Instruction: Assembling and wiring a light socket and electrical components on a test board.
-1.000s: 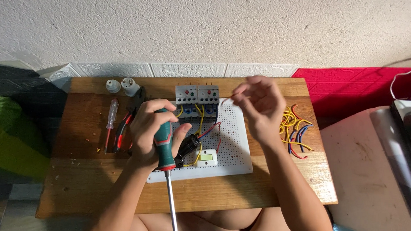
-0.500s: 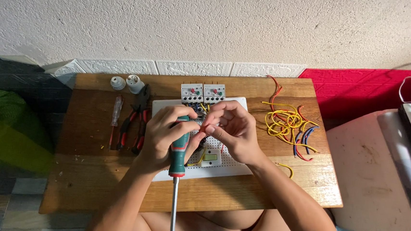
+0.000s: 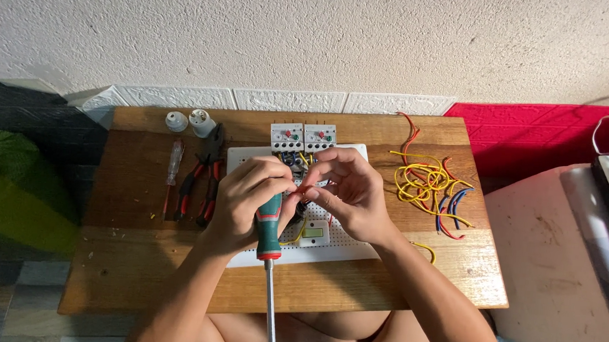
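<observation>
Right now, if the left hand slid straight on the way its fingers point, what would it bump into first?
Most likely the right hand. The left hand, wrapped round the green screwdriver, points its fingers rightward, and the two hands' fingertips already look nearly touching above the white board. Depth is hard to judge from above.

I see both forearms extended forward. My left hand (image 3: 249,199) is clenched in a fist; my right hand (image 3: 349,195) pinches, fingertips meeting the left's.

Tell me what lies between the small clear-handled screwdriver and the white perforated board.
In the head view, two red-handled pliers lie between the clear-handled screwdriver and the white perforated board.
</observation>
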